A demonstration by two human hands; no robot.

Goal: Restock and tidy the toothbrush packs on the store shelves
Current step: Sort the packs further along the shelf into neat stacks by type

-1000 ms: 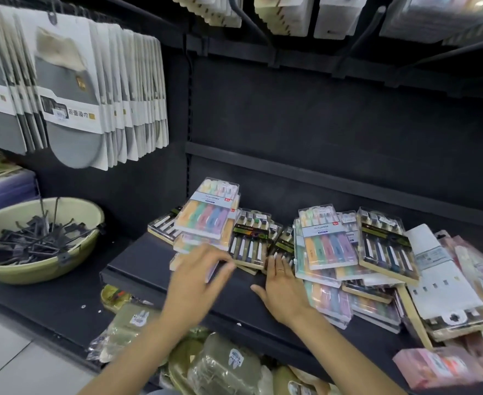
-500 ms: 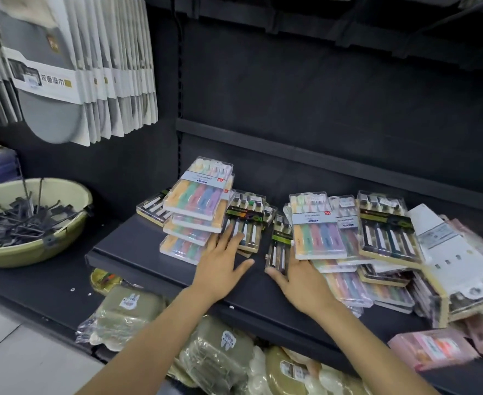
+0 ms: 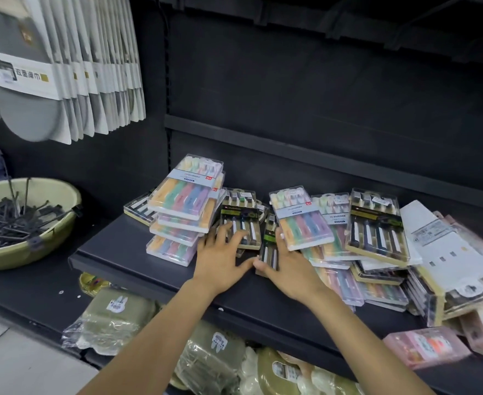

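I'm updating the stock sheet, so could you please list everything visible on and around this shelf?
pastel toothbrush packs: several, stacked, shelf left and centre.
dark toothbrush packs: several, black and gold, centre and right.
white pack: one, face down, right.
pink pack: one, lower right.
shelf: black.
basin: one, olive green, left, holding black hooks.
hanging packs: row, grey and white, upper left.
bagged goods: several, olive, below shelf.
left hand: fingers on a dark pack.
right hand: holds a dark pack's edge.
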